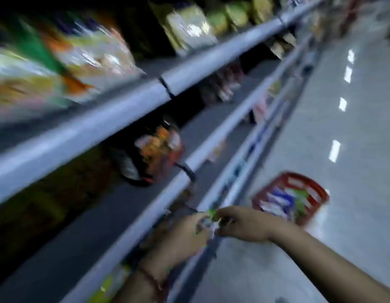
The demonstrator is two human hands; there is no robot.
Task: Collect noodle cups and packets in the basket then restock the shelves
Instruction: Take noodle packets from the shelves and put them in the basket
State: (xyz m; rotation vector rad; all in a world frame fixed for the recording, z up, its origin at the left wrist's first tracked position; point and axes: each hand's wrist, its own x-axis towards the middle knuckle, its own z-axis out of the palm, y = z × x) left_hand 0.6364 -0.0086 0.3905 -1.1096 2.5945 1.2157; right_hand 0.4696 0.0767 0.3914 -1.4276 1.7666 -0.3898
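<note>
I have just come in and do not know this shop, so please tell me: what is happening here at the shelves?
A person stands at the store shelves and holds a small packet between both hands, the left hand and the right hand, low near the shelf edges. A red basket with packets in it sits on the floor just beyond the hands. Other packets lie on the shelves above. The picture is blurred, so what the packet is cannot be read.

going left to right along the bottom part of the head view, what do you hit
left hand → small packet pinched between both hands → right hand → red basket of packets on the floor → bare floor with light reflections
</note>
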